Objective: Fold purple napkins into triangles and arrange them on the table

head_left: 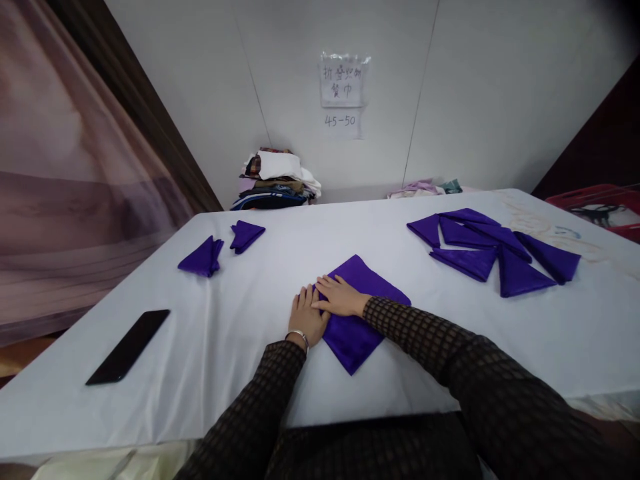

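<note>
A purple cloth, squarish and folded flat, lies with one corner toward me on the white-covered table. My left hand, with a bracelet at the wrist, rests palm down at the cloth's left corner, fingers slightly apart. My right hand lies flat across the cloth's left part, its fingertips close to the left hand's fingers. Parts of the cloth under both hands are hidden.
Two folded purple cloths sit at the left, with a black phone-like slab nearer me. Several folded purple cloths lie at the right. Beyond the white table are stacked clothes and a red basket.
</note>
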A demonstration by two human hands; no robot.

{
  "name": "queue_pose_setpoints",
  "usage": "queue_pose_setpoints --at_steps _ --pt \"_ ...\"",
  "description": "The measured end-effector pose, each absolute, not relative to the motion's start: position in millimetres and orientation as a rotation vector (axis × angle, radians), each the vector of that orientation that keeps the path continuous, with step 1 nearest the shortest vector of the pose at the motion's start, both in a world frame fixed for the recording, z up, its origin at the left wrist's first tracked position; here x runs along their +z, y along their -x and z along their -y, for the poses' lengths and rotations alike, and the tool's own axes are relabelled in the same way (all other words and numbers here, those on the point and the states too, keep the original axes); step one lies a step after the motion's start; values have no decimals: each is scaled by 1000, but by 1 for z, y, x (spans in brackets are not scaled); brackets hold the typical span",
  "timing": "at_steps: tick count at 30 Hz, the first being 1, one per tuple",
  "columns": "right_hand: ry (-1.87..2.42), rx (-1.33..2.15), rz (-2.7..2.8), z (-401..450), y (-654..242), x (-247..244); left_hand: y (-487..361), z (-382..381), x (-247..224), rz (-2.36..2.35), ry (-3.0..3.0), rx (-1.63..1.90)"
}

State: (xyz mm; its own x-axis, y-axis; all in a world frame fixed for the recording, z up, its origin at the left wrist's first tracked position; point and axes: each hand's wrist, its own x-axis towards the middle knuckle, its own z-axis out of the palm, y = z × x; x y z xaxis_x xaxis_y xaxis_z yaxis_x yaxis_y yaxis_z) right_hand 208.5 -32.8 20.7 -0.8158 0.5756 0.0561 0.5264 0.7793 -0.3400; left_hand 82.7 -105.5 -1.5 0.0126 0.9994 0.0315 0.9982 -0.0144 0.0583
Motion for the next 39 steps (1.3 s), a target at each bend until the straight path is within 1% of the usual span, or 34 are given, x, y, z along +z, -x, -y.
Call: queue_pose_setpoints --at_steps 4,15,17,22,26,30,34,39 --pt "908 476 2831 12 -221 11 -83 108 -1 -2210 -2255 84" --pt "1371 381 2685 -56 -275 0 -84 110 0 -2232 -2259 91" --pt "1401 426 2618 -62 -278 -1 -84 110 1 -2232 -2251 96" --pt "1488 661 2338 -68 -294 8 -83 109 -1 -2208 -2247 149" --pt "1592 627 2209 -51 -333 21 -82 108 -2 -2178 -2218 225" --pt "1663 614 2179 -8 -372 26 -76 103 0 -2166 -2151 382" --pt "1692 581 2222 38 -390 27 -63 95 9 -2281 -2046 564" --pt "1778 438 2383 61 -386 32 -47 80 19 -2347 -1940 423"
